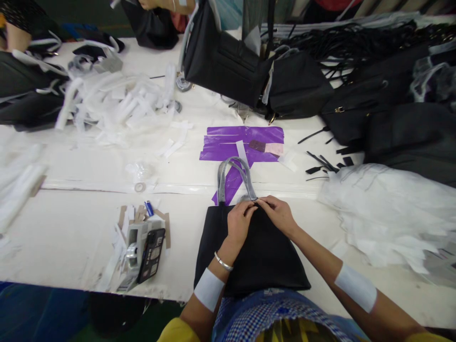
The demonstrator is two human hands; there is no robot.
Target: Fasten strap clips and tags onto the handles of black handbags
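Note:
A black handbag (263, 256) lies on the table's front edge against my body, its handles (221, 183) wrapped in clear-grey film and pointing away from me. Both hands meet at the bag's top edge, by the base of the right handle. My left hand (239, 219) has its thumb and fingers pinched there, and my right hand (276, 213) pinches the same spot from the other side. Whatever small part sits between the fingertips is hidden. Purple tape strips (228, 142) are stuck to the table just beyond the handles.
Left of the bag stand a tape dispenser (133, 256) and a phone (152, 254), with a blue lighter (148, 208) behind. White wrapping strips (121, 102) pile up farther back. Black bags (228, 61) crowd the far side. White sheets (388, 209) lie at right. Other people work opposite.

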